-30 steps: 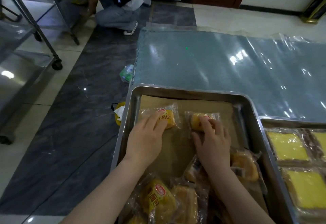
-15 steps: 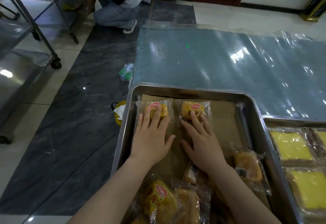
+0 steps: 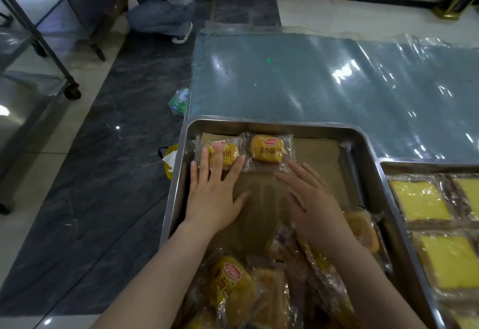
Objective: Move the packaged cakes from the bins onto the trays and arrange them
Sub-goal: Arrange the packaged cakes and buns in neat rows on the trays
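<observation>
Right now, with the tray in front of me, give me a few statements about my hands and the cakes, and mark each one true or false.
1. The left hand lays straight fingers on the left packaged cake. True.
2. The right hand grips the right packaged cake. False: its fingers are straight and hold nothing; that cake lies just beyond its fingertips.
3. Both cakes lie side by side at the far end of the tray. True.
4. The right-hand tray holds nothing. False: it holds wrapped yellow square cakes.
5. A pile of packaged cakes sits at the tray's near end. True.
</observation>
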A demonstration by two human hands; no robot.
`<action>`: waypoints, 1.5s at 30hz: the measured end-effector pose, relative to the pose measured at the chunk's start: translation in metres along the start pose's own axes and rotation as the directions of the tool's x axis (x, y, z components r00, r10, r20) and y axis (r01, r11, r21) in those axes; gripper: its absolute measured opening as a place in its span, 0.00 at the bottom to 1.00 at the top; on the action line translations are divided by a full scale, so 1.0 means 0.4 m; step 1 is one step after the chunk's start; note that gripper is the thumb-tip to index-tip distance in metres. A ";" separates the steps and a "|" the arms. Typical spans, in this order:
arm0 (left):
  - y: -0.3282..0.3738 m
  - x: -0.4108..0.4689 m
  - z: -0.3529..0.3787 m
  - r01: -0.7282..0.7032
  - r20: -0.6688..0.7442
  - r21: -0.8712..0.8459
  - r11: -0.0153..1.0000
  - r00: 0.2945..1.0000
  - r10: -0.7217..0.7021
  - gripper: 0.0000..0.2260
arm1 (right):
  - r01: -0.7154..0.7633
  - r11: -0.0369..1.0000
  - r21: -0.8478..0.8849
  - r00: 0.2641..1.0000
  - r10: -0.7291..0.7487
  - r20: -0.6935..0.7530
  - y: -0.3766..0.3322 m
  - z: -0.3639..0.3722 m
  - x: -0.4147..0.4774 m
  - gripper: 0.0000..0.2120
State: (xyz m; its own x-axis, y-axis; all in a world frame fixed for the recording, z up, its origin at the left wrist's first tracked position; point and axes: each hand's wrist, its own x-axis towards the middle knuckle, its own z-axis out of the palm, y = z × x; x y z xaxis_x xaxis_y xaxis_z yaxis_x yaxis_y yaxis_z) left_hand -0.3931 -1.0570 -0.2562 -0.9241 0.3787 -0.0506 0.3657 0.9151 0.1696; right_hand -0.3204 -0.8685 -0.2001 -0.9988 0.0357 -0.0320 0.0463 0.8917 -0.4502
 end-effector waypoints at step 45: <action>0.029 -0.024 -0.022 -0.112 -0.094 -0.004 0.994 0.989 0.111 0.29 | -0.287 0.924 -0.253 0.953 0.248 -0.175 0.127 -0.016 -0.034 0.21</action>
State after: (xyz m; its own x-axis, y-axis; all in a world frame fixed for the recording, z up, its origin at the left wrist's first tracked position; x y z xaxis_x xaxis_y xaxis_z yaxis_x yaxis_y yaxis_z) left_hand -0.3810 -1.0513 -0.2449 -0.8842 0.4630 0.0614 0.4661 0.8665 0.1786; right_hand -0.3047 -0.8208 -0.2167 -0.9425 0.3339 0.0142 0.3260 0.9279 -0.1808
